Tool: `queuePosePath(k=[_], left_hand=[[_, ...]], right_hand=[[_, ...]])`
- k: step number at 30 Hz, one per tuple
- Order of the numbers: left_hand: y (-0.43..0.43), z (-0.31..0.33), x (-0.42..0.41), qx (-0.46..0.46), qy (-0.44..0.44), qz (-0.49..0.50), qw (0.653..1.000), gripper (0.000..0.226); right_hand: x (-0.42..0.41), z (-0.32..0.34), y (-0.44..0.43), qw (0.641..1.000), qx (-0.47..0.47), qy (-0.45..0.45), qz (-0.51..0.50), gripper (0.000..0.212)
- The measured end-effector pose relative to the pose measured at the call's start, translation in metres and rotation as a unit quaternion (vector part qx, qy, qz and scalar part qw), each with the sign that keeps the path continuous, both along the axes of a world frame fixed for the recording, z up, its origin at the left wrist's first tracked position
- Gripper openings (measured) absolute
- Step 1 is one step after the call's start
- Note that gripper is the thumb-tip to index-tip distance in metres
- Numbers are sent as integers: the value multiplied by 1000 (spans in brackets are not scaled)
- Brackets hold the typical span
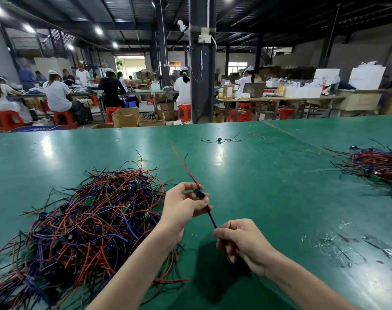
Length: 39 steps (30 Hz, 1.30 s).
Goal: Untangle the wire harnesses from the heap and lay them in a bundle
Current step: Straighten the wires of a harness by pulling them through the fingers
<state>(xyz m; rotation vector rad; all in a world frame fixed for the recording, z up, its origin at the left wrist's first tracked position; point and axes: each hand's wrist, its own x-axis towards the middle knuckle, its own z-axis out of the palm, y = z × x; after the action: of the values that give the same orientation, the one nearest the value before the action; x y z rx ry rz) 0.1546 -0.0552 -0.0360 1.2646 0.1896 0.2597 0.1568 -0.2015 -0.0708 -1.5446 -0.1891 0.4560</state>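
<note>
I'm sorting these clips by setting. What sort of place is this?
Most likely a factory assembly hall: a heap of wire harnesses lies on a long green workbench, the left hand and right hand hold a single harness, and capped workers sit on red stools at tables behind.

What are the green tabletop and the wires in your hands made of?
Tabletop: apparently a smooth rubber or vinyl mat, glossy, with bright glare patches on it. Held harness: thin flexible wires in red and blue insulation, probably plastic; any metal core is hidden.
</note>
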Motion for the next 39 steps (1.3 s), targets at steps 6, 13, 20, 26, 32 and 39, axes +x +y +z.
queuePosePath(k=[6, 13, 20, 26, 32, 39], left_hand=[[2, 14, -2, -25, -10, 27, 999, 26], [15, 15, -3, -3, -23, 73, 997, 28], [12, 20, -7, 10, -36, 66, 997, 25], [16, 25, -6, -4, -39, 78, 996, 27], [34, 22, -5, -55, -14, 96, 994, 28], [26, 27, -5, -75, -17, 68, 995, 27]], right_hand=[[0, 2, -1, 998, 44, -12, 30, 16], [-11, 5, 4, 992, 57, -72, 88, 8], [-7, -1, 2, 998, 50, -16, 39, 12], [-8, -1, 3, 996, 34, -49, 70, 4], [-13, -2, 6, 992, -3, -73, 105, 5], [-11, -2, 7, 999, 26, 19, 34, 6]])
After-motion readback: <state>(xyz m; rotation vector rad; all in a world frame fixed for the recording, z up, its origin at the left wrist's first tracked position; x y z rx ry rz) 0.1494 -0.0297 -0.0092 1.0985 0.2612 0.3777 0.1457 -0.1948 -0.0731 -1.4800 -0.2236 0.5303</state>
